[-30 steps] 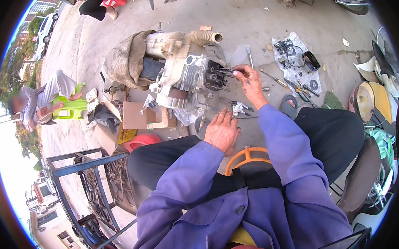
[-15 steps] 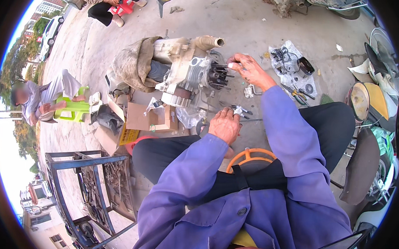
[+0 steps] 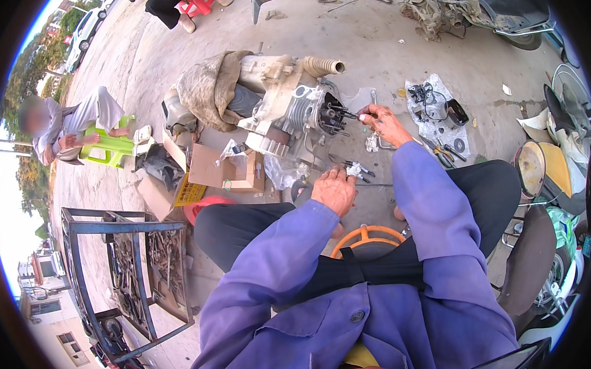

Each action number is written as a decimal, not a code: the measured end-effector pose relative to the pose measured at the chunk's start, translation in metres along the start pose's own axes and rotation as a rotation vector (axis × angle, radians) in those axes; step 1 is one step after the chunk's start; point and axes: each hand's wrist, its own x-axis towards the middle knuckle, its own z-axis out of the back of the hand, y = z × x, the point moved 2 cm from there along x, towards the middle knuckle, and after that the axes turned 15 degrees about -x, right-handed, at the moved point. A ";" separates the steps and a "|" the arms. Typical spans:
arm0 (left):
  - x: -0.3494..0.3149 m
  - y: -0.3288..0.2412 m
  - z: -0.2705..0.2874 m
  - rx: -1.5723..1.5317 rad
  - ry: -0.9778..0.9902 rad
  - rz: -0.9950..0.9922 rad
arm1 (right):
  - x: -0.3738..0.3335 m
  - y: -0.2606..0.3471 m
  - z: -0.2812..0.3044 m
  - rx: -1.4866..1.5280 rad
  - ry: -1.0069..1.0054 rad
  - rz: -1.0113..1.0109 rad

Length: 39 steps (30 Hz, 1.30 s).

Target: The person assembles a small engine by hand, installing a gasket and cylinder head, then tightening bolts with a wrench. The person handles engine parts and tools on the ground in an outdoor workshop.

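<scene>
A small engine [image 3: 292, 106] lies on the concrete before me, its finned cylinder and dark valve gear [image 3: 332, 115] facing right. My right hand [image 3: 385, 126] is beside the valve gear, thumb and fingers pinched at the end of a thin dark rod [image 3: 352, 114]; whether the rod is still seated in the engine I cannot tell. My left hand [image 3: 335, 191] is over my left knee, fingers curled down. A crumpled white piece [image 3: 355, 170] shows at its fingertips, beside slim dark tools [image 3: 367, 172]; what the fingers grip is partly hidden.
Dark parts lie on a clear plastic sheet [image 3: 438, 114], with pliers [image 3: 444, 152] nearby. An open cardboard box [image 3: 208, 167] and a blue metal rack [image 3: 125, 227] stand left. Two people sit beyond. Scooter parts [image 3: 547, 161] line the right; an orange-rimmed stool [image 3: 370, 232] is beneath me.
My right hand has drawn back a little from the engine's valve gear, with a dark rod now showing at its fingertips. My left hand stays nearly in place. The view has shifted slightly.
</scene>
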 end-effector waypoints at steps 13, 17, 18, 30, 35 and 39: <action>0.015 -0.019 -0.018 0.053 0.034 -0.056 | -0.014 0.020 0.072 0.372 -0.142 -0.238; 0.028 -0.040 -0.034 0.059 0.002 -0.123 | -0.032 0.096 0.157 0.119 -0.374 0.018; 0.031 -0.043 -0.039 0.029 0.010 -0.137 | -0.040 0.115 0.173 -0.001 -0.417 0.102; 0.043 -0.067 -0.041 -0.030 0.047 -0.209 | -0.084 0.129 0.177 -0.093 -0.666 0.180; 0.027 -0.045 -0.048 -0.037 -0.023 -0.138 | -0.061 0.129 0.187 0.300 -0.641 0.155; -0.002 -0.042 -0.054 -0.027 -0.094 0.039 | -0.047 0.116 0.182 0.612 -0.605 0.145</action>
